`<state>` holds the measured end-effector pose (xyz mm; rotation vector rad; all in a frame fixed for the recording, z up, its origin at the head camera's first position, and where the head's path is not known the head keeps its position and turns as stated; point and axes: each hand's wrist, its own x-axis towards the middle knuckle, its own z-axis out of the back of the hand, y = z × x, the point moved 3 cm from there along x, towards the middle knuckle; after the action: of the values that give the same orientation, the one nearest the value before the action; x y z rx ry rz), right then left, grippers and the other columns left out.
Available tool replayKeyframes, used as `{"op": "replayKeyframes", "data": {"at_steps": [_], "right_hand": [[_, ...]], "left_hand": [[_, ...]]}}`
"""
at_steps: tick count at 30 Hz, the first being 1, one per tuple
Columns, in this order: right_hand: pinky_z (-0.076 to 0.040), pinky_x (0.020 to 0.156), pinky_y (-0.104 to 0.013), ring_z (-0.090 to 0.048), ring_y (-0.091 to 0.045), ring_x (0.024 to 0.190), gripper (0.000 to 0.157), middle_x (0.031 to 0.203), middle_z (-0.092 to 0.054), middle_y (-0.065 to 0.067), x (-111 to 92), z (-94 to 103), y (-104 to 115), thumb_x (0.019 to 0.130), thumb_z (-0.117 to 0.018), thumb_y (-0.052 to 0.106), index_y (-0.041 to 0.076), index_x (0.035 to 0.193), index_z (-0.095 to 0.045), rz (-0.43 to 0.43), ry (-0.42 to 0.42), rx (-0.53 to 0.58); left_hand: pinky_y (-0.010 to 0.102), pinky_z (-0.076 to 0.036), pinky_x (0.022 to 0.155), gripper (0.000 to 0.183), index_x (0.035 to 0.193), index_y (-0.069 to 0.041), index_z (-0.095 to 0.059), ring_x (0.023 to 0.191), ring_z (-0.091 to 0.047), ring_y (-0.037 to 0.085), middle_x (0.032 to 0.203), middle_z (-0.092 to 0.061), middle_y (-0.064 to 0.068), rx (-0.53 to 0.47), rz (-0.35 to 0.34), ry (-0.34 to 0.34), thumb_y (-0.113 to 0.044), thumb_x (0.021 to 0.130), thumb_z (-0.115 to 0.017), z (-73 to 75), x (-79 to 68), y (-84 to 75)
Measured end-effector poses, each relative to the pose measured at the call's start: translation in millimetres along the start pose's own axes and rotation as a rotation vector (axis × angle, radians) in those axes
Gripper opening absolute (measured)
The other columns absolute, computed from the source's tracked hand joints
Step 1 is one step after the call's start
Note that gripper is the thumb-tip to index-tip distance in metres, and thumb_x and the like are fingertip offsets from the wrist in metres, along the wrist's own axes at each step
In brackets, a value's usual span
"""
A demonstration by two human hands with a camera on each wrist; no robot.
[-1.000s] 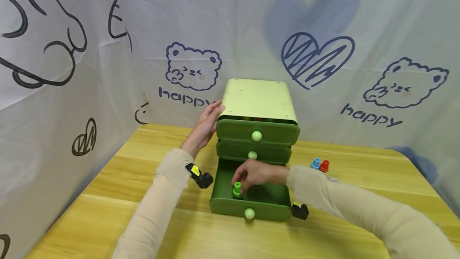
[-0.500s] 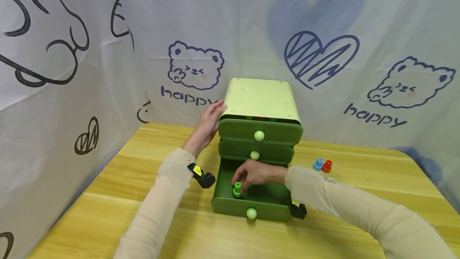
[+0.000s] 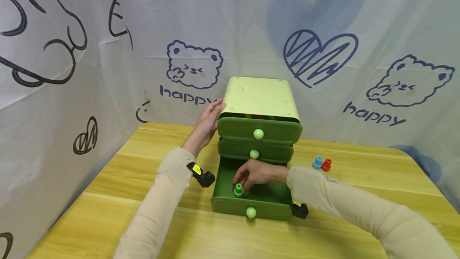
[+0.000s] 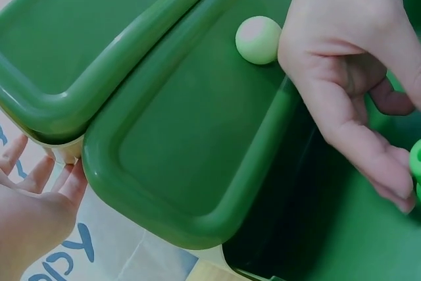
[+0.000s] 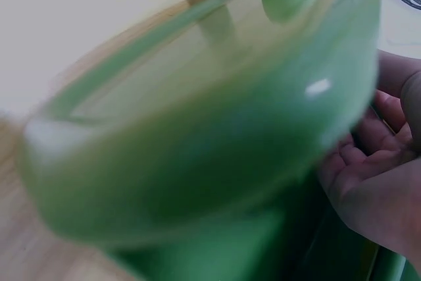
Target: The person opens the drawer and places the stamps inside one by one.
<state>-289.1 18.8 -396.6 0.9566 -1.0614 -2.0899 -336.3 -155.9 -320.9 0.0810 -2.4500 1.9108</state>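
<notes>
A small drawer cabinet [image 3: 260, 97] with a pale yellow-green shell and dark green drawers stands on the table. Its bottom drawer [image 3: 230, 207] is pulled out. Inside, near the drawer's left front, stands a green stepped peg [image 3: 238, 190]. My right hand [image 3: 256, 172] reaches into that drawer and pinches the peg with its fingertips; in the left wrist view the peg [image 4: 416, 162] is cut off by the edge. My left hand [image 3: 207, 122] rests on the cabinet's left side, its fingers extended along the shell [image 4: 66, 153].
A blue peg [image 3: 318, 163] and a red peg [image 3: 326, 165] stand side by side on the wooden table [image 3: 118, 195], right of the cabinet. The top drawer [image 3: 237, 129] sticks out slightly, with coloured bits showing inside. White printed cloth [image 3: 248, 19] hangs behind and at the sides.
The head view has shifted slightly. Both hands, the green peg and the drawers otherwise stay practically as they were.
</notes>
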Motion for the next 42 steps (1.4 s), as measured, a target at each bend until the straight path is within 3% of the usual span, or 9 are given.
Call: {"op": "replayKeyframes", "data": {"at_steps": [13, 18, 24, 35, 42], "right_hand": [[-0.055, 0.078, -0.029, -0.064, -0.023, 0.098, 0.033, 0.106, -0.068, -0.009, -32.0, 19.1, -5.8, 0.076, -0.074, -0.009, -0.002, 0.108, -0.07, 0.009, -0.073, -0.085], [-0.055, 0.078, -0.029, -0.064, -0.022, 0.097, 0.032, 0.105, -0.069, -0.009, -51.9, 28.0, -8.8, 0.077, -0.075, -0.006, -0.002, 0.109, -0.069, 0.023, -0.083, -0.086], [-0.055, 0.082, -0.031, -0.063, -0.032, 0.103, 0.034, 0.111, -0.067, -0.018, -76.4, 40.8, -14.7, 0.082, -0.073, -0.002, -0.007, 0.115, -0.065, 0.04, -0.09, -0.036], [-0.055, 0.082, -0.032, -0.064, -0.024, 0.098, 0.038, 0.112, -0.065, -0.023, -111.1, 77.3, -36.1, 0.086, -0.071, 0.003, -0.014, 0.118, -0.059, 0.038, -0.175, -0.022], [-0.054, 0.082, -0.039, -0.065, -0.022, 0.096, 0.039, 0.11, -0.067, -0.018, -123.5, 98.9, -51.5, 0.087, -0.07, 0.01, -0.01, 0.119, -0.061, -0.032, -0.273, -0.038]], "left_hand": [[0.035, -0.041, 0.104, 0.064, 0.15, -0.009, -0.03, 0.132, -0.038, 0.03, 0.15, -0.032, 0.014, 0.011, 0.034, 0.05, -0.029, 0.095, -0.055, -1.2, -0.1, -4.8], [0.035, -0.039, 0.105, 0.068, 0.152, -0.008, -0.025, 0.137, -0.033, 0.026, 0.155, -0.026, 0.011, 0.036, 0.037, 0.088, -0.025, 0.094, -0.058, -2.0, 0.5, -7.9], [0.036, -0.039, 0.105, 0.07, 0.153, -0.008, -0.021, 0.138, -0.031, 0.025, 0.157, -0.022, 0.009, 0.042, 0.046, 0.104, -0.023, 0.095, -0.057, -1.4, 1.0, -8.9], [0.036, -0.038, 0.106, 0.07, 0.152, -0.007, -0.022, 0.136, -0.033, 0.027, 0.156, -0.023, 0.01, 0.002, 0.047, 0.088, -0.02, 0.093, -0.057, -2.3, 1.3, -7.2], [0.036, -0.038, 0.107, 0.069, 0.152, -0.006, -0.022, 0.136, -0.033, 0.027, 0.156, -0.023, 0.011, 0.005, 0.038, 0.087, -0.019, 0.093, -0.056, -3.2, 1.3, -7.3]]}}
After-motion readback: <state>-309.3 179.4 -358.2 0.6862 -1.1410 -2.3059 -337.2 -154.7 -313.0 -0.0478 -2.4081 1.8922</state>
